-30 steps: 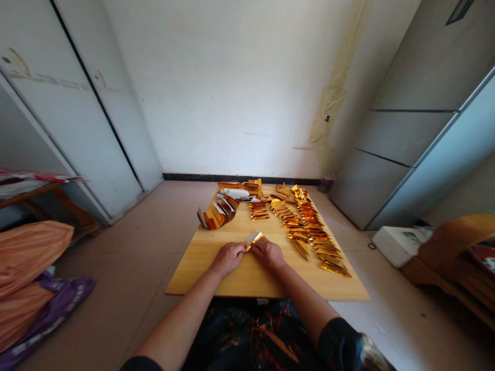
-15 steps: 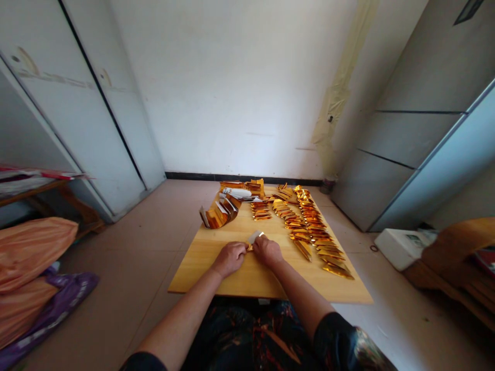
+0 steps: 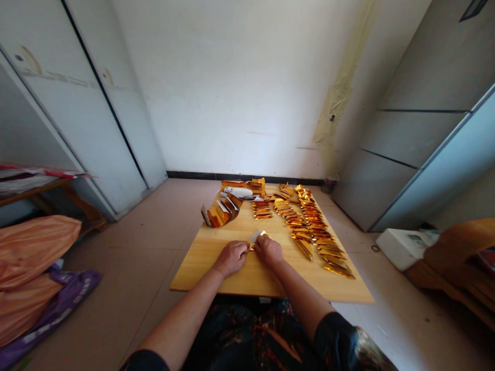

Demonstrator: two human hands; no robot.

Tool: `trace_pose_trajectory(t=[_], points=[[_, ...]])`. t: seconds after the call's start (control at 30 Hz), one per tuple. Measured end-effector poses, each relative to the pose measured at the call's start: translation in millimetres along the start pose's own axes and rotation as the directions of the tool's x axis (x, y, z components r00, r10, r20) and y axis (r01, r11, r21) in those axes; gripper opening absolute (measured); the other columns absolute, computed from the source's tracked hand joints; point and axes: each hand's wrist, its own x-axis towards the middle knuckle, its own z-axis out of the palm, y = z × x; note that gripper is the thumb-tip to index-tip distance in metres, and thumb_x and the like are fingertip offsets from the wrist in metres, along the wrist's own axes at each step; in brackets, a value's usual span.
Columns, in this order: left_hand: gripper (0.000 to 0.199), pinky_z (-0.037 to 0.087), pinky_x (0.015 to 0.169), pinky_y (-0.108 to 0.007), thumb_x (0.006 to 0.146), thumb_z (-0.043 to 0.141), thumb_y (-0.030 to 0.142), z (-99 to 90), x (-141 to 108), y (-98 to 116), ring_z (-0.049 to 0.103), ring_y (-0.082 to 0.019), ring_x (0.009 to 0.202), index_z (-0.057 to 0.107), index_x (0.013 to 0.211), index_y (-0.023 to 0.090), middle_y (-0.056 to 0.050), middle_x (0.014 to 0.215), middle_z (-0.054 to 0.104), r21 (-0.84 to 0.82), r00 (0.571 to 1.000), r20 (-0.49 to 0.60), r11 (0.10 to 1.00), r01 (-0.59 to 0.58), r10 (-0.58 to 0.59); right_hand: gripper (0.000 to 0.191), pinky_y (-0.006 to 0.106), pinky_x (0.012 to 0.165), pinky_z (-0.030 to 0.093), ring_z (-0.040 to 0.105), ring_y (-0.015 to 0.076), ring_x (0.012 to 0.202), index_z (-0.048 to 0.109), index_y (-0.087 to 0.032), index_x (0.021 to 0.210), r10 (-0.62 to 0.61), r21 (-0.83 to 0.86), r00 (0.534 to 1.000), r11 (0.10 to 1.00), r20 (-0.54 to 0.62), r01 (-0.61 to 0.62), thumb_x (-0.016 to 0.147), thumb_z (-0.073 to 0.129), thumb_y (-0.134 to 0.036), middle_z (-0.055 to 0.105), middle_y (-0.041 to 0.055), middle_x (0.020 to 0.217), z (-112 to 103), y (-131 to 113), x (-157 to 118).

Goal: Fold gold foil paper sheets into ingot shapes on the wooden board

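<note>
My left hand (image 3: 231, 258) and my right hand (image 3: 268, 251) meet near the middle of a pale wooden board (image 3: 204, 273). Between them they pinch a small piece of gold foil paper (image 3: 258, 238) with a white back, and my fingers hide most of it. Beyond my hands lie rows of folded gold foil pieces (image 3: 309, 232), running toward the far right corner. A curved stack of folded gold foil (image 3: 220, 215) stands at the far left, near a white roll of paper (image 3: 237, 191).
The board rests low over a tiled floor (image 3: 127, 242). Orange sacks (image 3: 34, 252) and a purple bag (image 3: 65, 304) lie on the left. White cabinet doors (image 3: 93, 113) stand behind them, a grey refrigerator (image 3: 417, 149) stands right, and a white box (image 3: 404, 247) sits beside a wooden chair (image 3: 460, 247).
The whole view has drifted slightly, so the board appears a little further right. My hands sit closer together, and less of the foil piece shows between them.
</note>
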Motion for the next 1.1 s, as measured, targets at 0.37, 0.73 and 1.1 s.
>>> trace_pose_trajectory(t=[0.37, 0.73, 1.1], points=[[0.042, 0.048, 0.088, -0.034, 0.069, 0.046, 0.001, -4.4, 0.6, 4.3, 0.061, -0.019, 0.095, 0.066, 0.101, 0.02, -0.006, 0.099, 0.068, 0.096, 0.997, 0.033, 0.992, -0.077, 0.075, 0.026, 0.025, 0.065, 0.04, 0.063, 0.0168, 0.083, 0.058, -0.024, 0.102, 0.023, 0.011, 1.0, 1.0, 0.012, -0.023, 0.093, 0.039, -0.04, 0.062, 0.0061, 0.103, 0.4, -1.6, 2.5], [0.035, 0.051, 0.086, -0.035, 0.072, 0.048, 0.006, -3.1, 1.5, 5.1, 0.062, -0.02, 0.093, 0.071, 0.094, 0.02, -0.006, 0.097, 0.068, 0.151, 0.995, 0.027, 0.983, -0.102, 0.099, 0.021, 0.024, 0.062, 0.037, 0.063, 0.0157, 0.082, 0.058, -0.024, 0.099, 0.026, 0.052, 0.999, 0.998, -0.025, -0.025, 0.09, 0.043, -0.034, 0.064, 0.0044, 0.101, 3.7, 1.2, 3.3], [0.032, 0.05, 0.086, -0.036, 0.072, 0.05, 0.006, -3.3, 1.1, 10.9, 0.061, -0.02, 0.094, 0.07, 0.092, 0.02, -0.006, 0.1, 0.068, 0.191, 0.998, 0.044, 0.98, -0.046, 0.038, 0.018, 0.021, 0.066, 0.036, 0.059, 0.0125, 0.084, 0.063, -0.023, 0.09, 0.047, 0.273, 0.999, 0.961, 0.012, -0.049, 0.083, 0.047, -0.018, 0.066, 0.0011, 0.097, 1.5, 12.0, 5.6]])
